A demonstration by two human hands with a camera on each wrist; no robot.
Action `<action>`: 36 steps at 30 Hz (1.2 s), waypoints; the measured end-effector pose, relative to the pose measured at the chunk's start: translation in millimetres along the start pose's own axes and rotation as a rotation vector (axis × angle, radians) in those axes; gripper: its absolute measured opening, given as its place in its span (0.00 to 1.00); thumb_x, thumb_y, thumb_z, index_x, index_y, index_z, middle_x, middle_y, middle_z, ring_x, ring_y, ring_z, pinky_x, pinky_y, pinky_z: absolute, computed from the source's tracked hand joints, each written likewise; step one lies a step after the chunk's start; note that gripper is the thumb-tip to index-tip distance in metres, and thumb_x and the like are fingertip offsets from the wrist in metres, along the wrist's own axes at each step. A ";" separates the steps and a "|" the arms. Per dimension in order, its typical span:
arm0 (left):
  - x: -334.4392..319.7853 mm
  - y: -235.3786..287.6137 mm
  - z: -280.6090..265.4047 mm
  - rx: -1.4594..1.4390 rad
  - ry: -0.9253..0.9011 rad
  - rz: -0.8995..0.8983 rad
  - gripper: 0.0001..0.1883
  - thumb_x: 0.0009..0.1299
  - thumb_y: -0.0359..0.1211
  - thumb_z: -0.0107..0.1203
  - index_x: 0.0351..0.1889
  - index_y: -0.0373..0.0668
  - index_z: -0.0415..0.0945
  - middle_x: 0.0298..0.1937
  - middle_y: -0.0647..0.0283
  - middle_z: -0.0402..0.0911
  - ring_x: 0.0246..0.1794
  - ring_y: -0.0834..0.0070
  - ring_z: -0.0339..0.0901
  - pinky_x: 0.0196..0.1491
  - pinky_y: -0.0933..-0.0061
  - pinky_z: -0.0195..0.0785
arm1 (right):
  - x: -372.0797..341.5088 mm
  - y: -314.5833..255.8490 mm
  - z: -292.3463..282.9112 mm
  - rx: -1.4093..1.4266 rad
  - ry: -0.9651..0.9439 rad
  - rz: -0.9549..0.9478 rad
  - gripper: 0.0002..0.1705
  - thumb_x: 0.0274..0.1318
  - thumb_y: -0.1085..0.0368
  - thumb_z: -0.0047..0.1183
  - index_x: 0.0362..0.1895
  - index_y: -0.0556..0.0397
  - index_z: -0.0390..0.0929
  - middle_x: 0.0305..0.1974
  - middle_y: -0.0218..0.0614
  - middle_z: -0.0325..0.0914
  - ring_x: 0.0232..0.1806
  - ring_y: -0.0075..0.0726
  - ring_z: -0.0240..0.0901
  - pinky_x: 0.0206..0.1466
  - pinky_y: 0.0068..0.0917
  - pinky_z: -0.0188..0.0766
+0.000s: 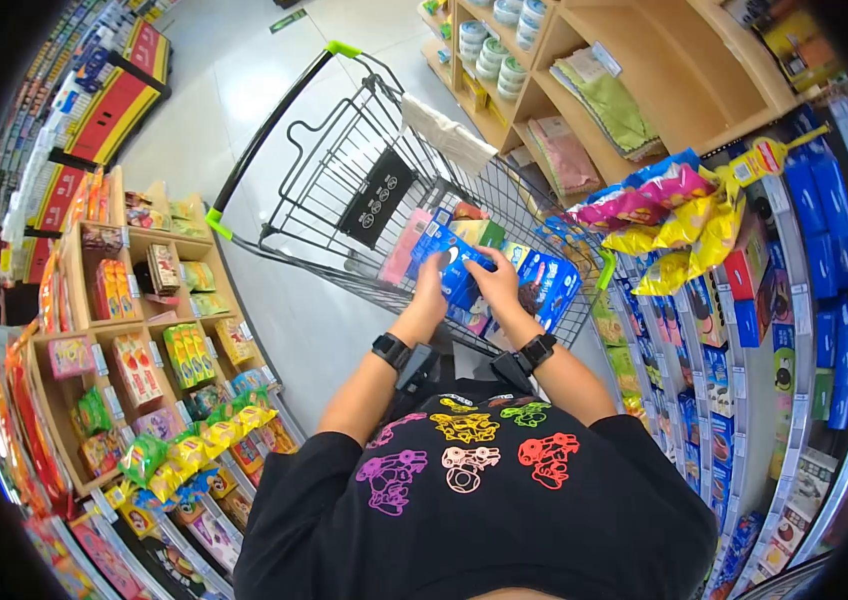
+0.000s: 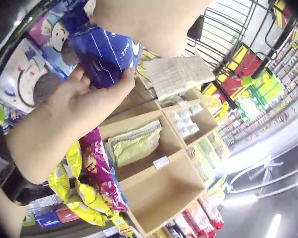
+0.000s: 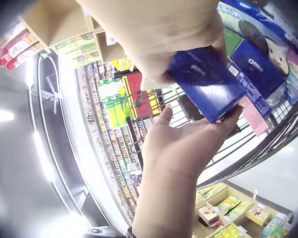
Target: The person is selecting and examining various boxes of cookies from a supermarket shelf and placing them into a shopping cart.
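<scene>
Both hands hold a dark blue box (image 1: 457, 286) over the shopping cart, one at each end. My left hand (image 1: 430, 292) grips its left side, and my right hand (image 1: 496, 284) has the right side, thumb across the top. The left wrist view shows the box (image 2: 107, 55) with the right hand's (image 2: 84, 101) fingers curled round its lower end. From the right wrist, the left hand (image 3: 181, 146) supports the box (image 3: 208, 87) at its lower edge. Behind it in the cart lies a blue box marked OREO (image 3: 257, 69), beside a pink box (image 3: 253, 116).
The black wire cart (image 1: 329, 215) also carries a large blue pack (image 1: 552, 285) and a beige cloth (image 1: 447, 132) over its far rim. Snack shelves (image 1: 159, 340) flank the left. At right hang yellow snack bags (image 1: 684, 250), near a wooden shelf unit (image 1: 679, 70).
</scene>
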State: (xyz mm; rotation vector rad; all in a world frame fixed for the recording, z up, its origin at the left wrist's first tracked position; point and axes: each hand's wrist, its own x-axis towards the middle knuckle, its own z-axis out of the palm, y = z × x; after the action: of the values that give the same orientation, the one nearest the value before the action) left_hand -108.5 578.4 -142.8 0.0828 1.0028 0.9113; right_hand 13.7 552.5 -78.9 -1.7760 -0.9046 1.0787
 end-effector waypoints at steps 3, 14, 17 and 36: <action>-0.4 39.6 1.8 -0.098 -0.007 -0.250 0.18 0.65 0.44 0.37 0.42 0.43 0.71 0.39 0.60 0.77 0.38 0.66 0.76 0.45 0.62 0.69 | 19.6 5.8 29.6 -0.194 -0.034 0.080 0.22 0.38 0.56 0.59 0.41 0.49 0.76 0.33 0.35 0.77 0.33 0.28 0.73 0.37 0.23 0.68; 24.1 46.4 -22.5 0.021 0.134 -0.503 0.22 0.63 0.47 0.37 0.49 0.46 0.68 0.50 0.60 0.72 0.52 0.67 0.67 0.57 0.62 0.55 | 39.4 6.0 62.8 -0.573 -0.091 0.178 0.27 0.41 0.48 0.53 0.46 0.46 0.73 0.37 0.43 0.77 0.37 0.47 0.74 0.41 0.33 0.70; 14.9 43.2 -11.1 0.205 0.241 -0.511 0.16 0.62 0.46 0.40 0.42 0.50 0.69 0.45 0.64 0.72 0.47 0.69 0.66 0.55 0.65 0.53 | 30.5 -1.1 66.1 -0.723 -0.081 0.150 0.32 0.42 0.48 0.51 0.52 0.47 0.67 0.37 0.47 0.75 0.36 0.52 0.73 0.40 0.37 0.70; -164.5 -134.9 89.5 0.569 -0.347 0.201 0.24 0.66 0.38 0.40 0.59 0.45 0.53 0.59 0.61 0.56 0.58 0.71 0.55 0.56 0.65 0.50 | -199.4 52.1 -147.6 -0.222 0.183 -0.344 0.19 0.44 0.63 0.52 0.45 0.51 0.70 0.41 0.44 0.72 0.44 0.47 0.69 0.46 0.35 0.66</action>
State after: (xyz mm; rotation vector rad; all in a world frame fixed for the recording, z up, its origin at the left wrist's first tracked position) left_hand 7.5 407.7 -39.4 0.8071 0.9095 0.7341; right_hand 83.8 314.7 -25.8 -1.7772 -1.1978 0.6050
